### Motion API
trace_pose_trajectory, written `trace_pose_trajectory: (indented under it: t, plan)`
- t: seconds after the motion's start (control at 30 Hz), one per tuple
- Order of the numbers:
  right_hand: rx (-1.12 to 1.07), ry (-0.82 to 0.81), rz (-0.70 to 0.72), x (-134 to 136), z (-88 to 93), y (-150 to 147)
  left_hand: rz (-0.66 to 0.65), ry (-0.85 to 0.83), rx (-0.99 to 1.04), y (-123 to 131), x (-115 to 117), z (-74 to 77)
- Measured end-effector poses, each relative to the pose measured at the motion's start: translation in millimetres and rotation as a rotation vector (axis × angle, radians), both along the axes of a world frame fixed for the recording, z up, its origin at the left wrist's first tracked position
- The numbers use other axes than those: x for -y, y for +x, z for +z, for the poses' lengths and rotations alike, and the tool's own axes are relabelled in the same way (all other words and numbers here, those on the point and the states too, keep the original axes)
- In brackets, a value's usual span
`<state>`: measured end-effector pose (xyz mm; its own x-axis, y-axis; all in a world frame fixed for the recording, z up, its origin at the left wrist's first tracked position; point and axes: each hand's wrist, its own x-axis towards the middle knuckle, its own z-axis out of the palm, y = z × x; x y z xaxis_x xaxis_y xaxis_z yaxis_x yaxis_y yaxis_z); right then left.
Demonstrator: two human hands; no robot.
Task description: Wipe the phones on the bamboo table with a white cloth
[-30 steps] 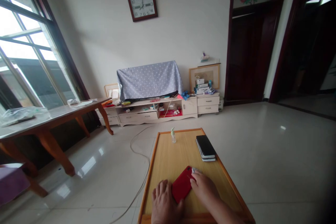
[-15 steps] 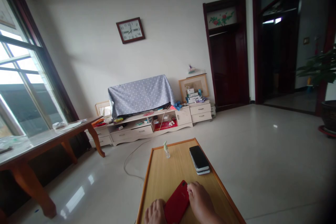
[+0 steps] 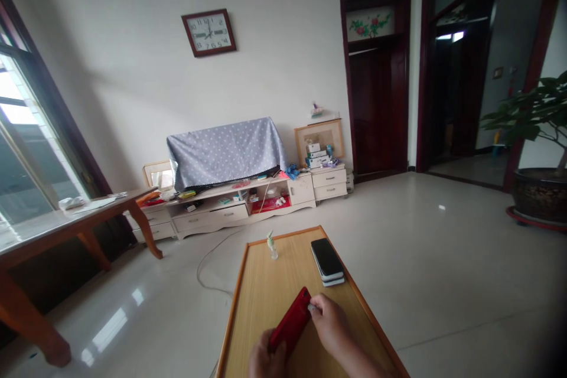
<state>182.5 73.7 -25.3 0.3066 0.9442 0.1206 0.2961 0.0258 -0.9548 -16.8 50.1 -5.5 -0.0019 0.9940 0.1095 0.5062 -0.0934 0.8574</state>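
A red phone (image 3: 290,323) is tilted up on its edge above the low wooden table (image 3: 261,289). My left hand (image 3: 264,359) grips its near end at the bottom of the view, fingers closed round it. My right hand (image 3: 328,323) pinches its far right edge with the fingertips. Beyond my hands a stack of dark and white phones (image 3: 326,261) lies near the table's right edge. A small clear bottle with a green top (image 3: 271,245) stands at the table's far end.
A white cable (image 3: 208,260) trails over the tiled floor left of the table. A long wooden table (image 3: 66,227) stands at the left by the window. A cream TV cabinet (image 3: 248,201) with a cloth-covered set lines the far wall. A potted plant (image 3: 538,177) stands at the right.
The red phone has been lifted from lying flat on the table to tilted on its edge between both hands. The camera view has swung to the right.
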Motion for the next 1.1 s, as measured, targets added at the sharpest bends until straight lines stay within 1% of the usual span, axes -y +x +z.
trace_pose_trajectory:
  t: [0.07, 0.13, 0.17, 0.23, 0.33, 0.47, 0.53, 0.6, 0.77, 0.83, 0.9, 1.03, 1.07, 1.1]
  plan:
    - [-0.077, -0.01, -0.002, -0.7, 5.7, -0.9, -0.002, -0.019, 0.119, 1.6, 2.3, 1.0]
    - [-0.161, -0.011, -0.018, -0.9, 14.8, -1.2, -0.01, -0.012, 0.171, 1.7, 4.3, 5.7]
    - [-0.203, -0.01, -0.029, -0.9, 20.4, -1.2, -0.01, 0.001, 0.179, 1.5, 5.1, 8.8]
    - [-0.281, -0.005, -0.049, -0.4, 32.1, -0.6, -0.053, 0.024, 0.175, 1.0, 6.6, 14.6]
    - [-0.366, -0.008, -0.076, 0.9, 46.9, 1.4, -0.068, 0.084, 0.16, 0.9, 9.3, 19.5]
    - [-0.396, -0.025, -0.1, 2.0, 58.2, 4.3, -0.051, 0.15, 0.145, -0.6, 12.8, 19.3]
    - [-0.385, -0.027, -0.092, 4.0, 61.8, 0.6, -0.05, 0.18, 0.138, -2.2, 14.0, 19.3]
    - [-0.366, -0.011, -0.056, 9.1, 64.9, -11.3, -0.057, 0.195, 0.132, -3.5, 14.7, 20.6]
    - [-0.23, 0.071, 0.216, 32.5, 69.3, -61.7, -0.106, 0.2, 0.125, -3.1, 16.5, 29.0]
    - [-0.187, 0.08, 0.258, 35.5, 69.2, -68.3, -0.092, 0.198, 0.144, -3.2, 17.5, 33.3]
    - [-0.176, 0.075, 0.214, 29.9, 67.9, -59.6, -0.063, 0.196, 0.172, -4.5, 18.5, 36.8]
    - [-0.163, 0.062, -0.017, 11.0, 63.0, -30.7, -0.025, 0.212, 0.148, -8.6, 19.3, 38.8]
    - [-0.157, 0.063, -0.038, 9.8, 62.2, -29.6, -0.028, 0.211, 0.138, -9.0, 19.2, 38.4]
    - [-0.152, 0.064, -0.021, 10.9, 61.8, -32.3, -0.035, 0.204, 0.139, -9.0, 18.9, 37.7]
